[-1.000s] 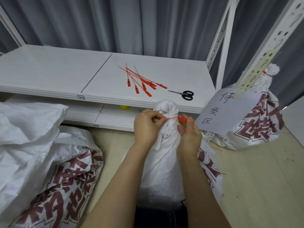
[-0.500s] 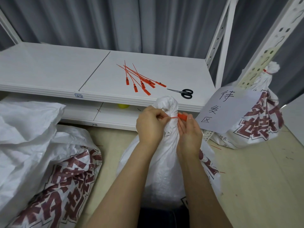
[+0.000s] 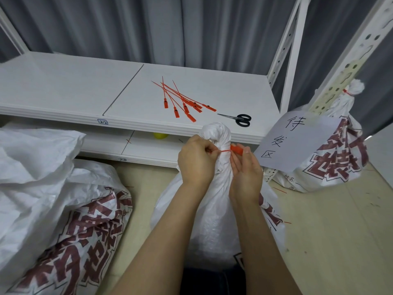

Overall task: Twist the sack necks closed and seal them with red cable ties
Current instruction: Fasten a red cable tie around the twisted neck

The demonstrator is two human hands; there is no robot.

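A white woven sack (image 3: 212,209) with red print stands upright on the floor in front of me, its neck twisted into a knob (image 3: 217,133). A red cable tie (image 3: 228,150) runs around the neck. My left hand (image 3: 196,160) pinches the tie's thin tail on the left of the neck. On the right, my right hand (image 3: 246,167) holds the tie's flat red head between thumb and fingers. Several spare red cable ties (image 3: 182,101) lie fanned out on the white shelf (image 3: 74,90) behind the sack.
Black-handled scissors (image 3: 239,119) lie on the shelf right of the ties. A sealed sack (image 3: 331,150) with a red tie stands at the right behind a handwritten paper sign (image 3: 291,141). Open sacks (image 3: 53,199) lie heaped at the left. A yellow object (image 3: 160,135) sits on the lower shelf.
The sack and both hands sit slightly higher and closer to the shelf edge. The grip on the tie is unchanged.
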